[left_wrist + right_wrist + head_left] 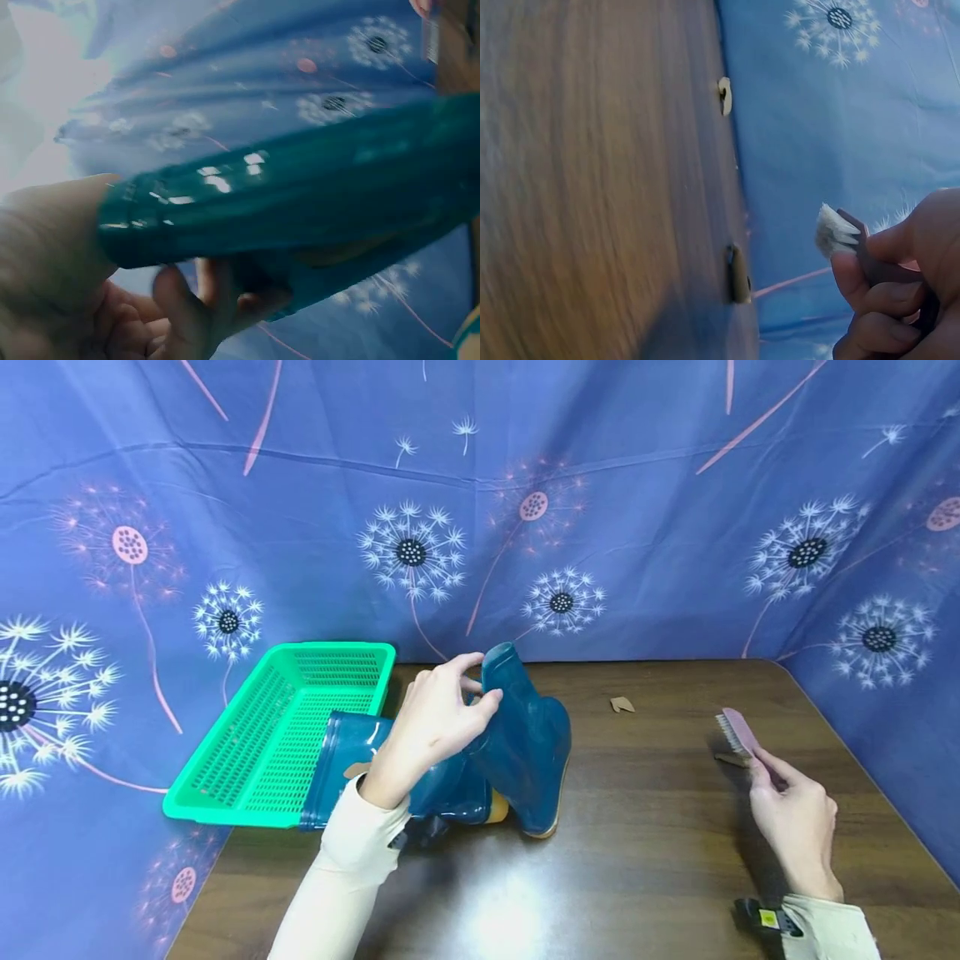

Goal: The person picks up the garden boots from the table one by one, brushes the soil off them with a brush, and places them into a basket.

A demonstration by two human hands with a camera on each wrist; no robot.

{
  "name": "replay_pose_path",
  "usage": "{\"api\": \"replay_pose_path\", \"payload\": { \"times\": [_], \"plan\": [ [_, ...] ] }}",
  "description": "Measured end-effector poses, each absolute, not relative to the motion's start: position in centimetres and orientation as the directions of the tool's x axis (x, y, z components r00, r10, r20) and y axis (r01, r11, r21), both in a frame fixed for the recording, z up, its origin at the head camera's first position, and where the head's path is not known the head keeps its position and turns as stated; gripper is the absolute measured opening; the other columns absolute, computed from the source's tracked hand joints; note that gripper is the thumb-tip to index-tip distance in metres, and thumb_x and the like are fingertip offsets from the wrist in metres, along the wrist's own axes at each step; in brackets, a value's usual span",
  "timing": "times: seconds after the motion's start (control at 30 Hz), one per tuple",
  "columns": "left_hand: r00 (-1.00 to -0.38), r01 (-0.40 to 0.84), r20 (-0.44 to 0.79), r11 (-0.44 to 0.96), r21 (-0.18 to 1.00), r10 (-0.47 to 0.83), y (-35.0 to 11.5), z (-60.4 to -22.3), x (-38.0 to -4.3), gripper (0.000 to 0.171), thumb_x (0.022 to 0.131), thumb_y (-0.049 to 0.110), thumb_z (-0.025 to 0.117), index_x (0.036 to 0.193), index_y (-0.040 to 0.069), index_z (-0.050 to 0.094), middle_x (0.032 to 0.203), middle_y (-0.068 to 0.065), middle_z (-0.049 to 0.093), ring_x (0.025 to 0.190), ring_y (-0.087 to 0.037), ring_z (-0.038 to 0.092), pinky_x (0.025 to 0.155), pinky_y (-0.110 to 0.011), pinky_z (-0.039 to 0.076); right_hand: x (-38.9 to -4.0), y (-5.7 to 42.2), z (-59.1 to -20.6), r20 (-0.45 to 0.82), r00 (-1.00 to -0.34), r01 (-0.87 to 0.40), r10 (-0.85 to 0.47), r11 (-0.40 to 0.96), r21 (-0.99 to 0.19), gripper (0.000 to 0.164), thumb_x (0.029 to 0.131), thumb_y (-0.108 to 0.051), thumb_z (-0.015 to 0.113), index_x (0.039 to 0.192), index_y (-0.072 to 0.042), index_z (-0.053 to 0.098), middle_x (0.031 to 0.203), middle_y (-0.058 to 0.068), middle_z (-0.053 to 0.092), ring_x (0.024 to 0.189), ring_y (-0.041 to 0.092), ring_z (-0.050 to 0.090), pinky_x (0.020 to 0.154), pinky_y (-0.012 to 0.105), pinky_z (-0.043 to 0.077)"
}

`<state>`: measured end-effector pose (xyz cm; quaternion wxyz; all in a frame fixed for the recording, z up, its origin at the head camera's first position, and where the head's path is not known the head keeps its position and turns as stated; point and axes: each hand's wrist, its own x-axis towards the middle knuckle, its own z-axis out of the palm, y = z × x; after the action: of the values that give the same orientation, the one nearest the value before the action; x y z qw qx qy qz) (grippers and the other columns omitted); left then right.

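Observation:
My left hand grips a blue rubber boot by the top of its shaft, thumb on one side and fingers on the other. The boot stands tilted, toe end toward me, its yellowish sole edge showing. In the left wrist view the glossy boot shaft crosses the picture, the fingers curled beneath it. Behind my left forearm a second blue boot lies on its side, with a brown scrap on it. Over the table's right side my right hand holds a small pink brush, its white bristles pointing away from the fingers.
A green plastic basket stands at the left; the lying boot's shaft overlaps its right edge. One brown scrap lies toward the back of the wooden table, another scrap below the brush. Blue dandelion-print cloth hangs behind.

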<state>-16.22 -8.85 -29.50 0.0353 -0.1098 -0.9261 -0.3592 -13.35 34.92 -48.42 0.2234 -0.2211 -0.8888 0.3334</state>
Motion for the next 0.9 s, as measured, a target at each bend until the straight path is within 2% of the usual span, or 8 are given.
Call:
{"api": "replay_pose_path", "payload": {
  "times": [0.1,0.17,0.3,0.43,0.5,0.6,0.7,0.9],
  "plan": [
    [-0.981,0.183,0.077,0.737,0.651,0.176,-9.0,-29.6,-17.6,0.069,0.101,0.038,0.069,0.161,0.009,0.046,0.135,-0.011,0.075,0.120,-0.028,0.073,0.101,-0.048,0.058,-13.0,35.8,-48.5,0.244,-0.789,0.259,0.564,0.666,-0.700,0.040,0.105,-0.031,0.058,0.138,-0.014,0.072,0.114,0.020,0.078,0.124,0.056,0.063,0.085,0.059,0.042],
    [-0.982,0.160,0.032,0.737,0.657,0.185,-9.1,-29.5,-18.6,0.072,0.103,0.038,0.068,0.163,0.007,0.042,0.140,-0.012,0.072,0.130,-0.029,0.069,0.108,-0.050,0.055,-12.9,36.3,-48.5,0.238,-0.784,0.264,0.574,0.655,-0.708,0.040,0.104,-0.032,0.059,0.138,-0.015,0.072,0.093,-0.006,0.084,0.123,0.053,0.065,0.082,0.054,0.042],
    [-0.975,0.131,-0.044,0.718,0.683,0.220,-9.1,-29.0,-20.4,0.068,0.103,0.033,0.069,0.161,0.006,0.046,0.135,-0.009,0.075,0.106,-0.029,0.078,0.101,-0.047,0.059,-12.7,36.9,-48.5,0.241,-0.785,0.251,0.571,0.649,-0.719,0.039,0.104,-0.032,0.060,0.137,-0.016,0.073,0.068,-0.057,0.042,0.122,0.051,0.065,0.075,0.044,0.040],
    [-0.953,0.175,-0.063,0.706,0.687,0.298,-8.9,-28.3,-21.5,0.048,0.102,0.024,0.071,0.148,0.009,0.064,0.122,-0.007,0.079,0.078,-0.026,0.073,0.083,-0.039,0.061,-12.5,37.2,-48.3,0.243,-0.782,0.246,0.574,0.641,-0.727,0.039,0.104,-0.031,0.060,0.137,-0.014,0.073,0.066,-0.061,0.029,0.123,0.052,0.064,0.073,0.039,0.038],
    [-0.942,0.224,-0.040,0.712,0.666,0.334,-8.8,-27.8,-21.5,0.039,0.101,0.020,0.073,0.139,0.010,0.071,0.119,-0.008,0.080,0.090,-0.020,0.075,0.083,-0.038,0.062,-12.5,37.5,-48.2,0.225,-0.781,0.260,0.583,0.631,-0.731,0.040,0.104,-0.031,0.060,0.138,-0.013,0.072,0.066,-0.060,0.030,0.123,0.052,0.063,0.073,0.038,0.037],
    [-0.925,0.308,0.021,0.720,0.622,0.379,-8.2,-27.3,-20.9,0.034,0.100,0.012,0.071,0.134,0.011,0.075,0.119,-0.008,0.081,0.108,-0.020,0.077,0.086,-0.037,0.063,-12.3,38.0,-48.1,0.204,-0.778,0.280,0.594,0.619,-0.734,0.041,0.104,-0.033,0.060,0.139,-0.014,0.071,0.065,-0.058,0.034,0.097,0.016,0.075,0.074,0.036,0.037],
    [-0.895,0.409,0.095,0.717,0.565,0.436,-7.4,-27.1,-20.1,0.033,0.100,0.006,0.068,0.132,0.010,0.076,0.119,-0.007,0.081,0.112,-0.021,0.078,0.083,-0.034,0.062,-12.2,38.4,-48.1,0.207,-0.778,0.277,0.593,0.620,-0.734,0.041,0.105,-0.032,0.059,0.139,-0.013,0.071,0.064,-0.057,0.037,0.072,-0.022,0.049,0.073,0.033,0.036],
    [-0.769,0.622,0.192,0.646,0.443,0.610,-6.0,-26.7,-20.0,0.027,0.102,0.004,0.069,0.126,0.008,0.079,0.121,-0.006,0.081,0.110,-0.018,0.079,0.071,-0.026,0.057,-11.9,39.0,-48.1,0.189,-0.778,0.284,0.599,0.604,-0.745,0.043,0.105,-0.033,0.059,0.141,-0.012,0.069,0.064,-0.056,0.039,0.067,-0.029,0.037,0.071,0.028,0.034]
  ]
}}
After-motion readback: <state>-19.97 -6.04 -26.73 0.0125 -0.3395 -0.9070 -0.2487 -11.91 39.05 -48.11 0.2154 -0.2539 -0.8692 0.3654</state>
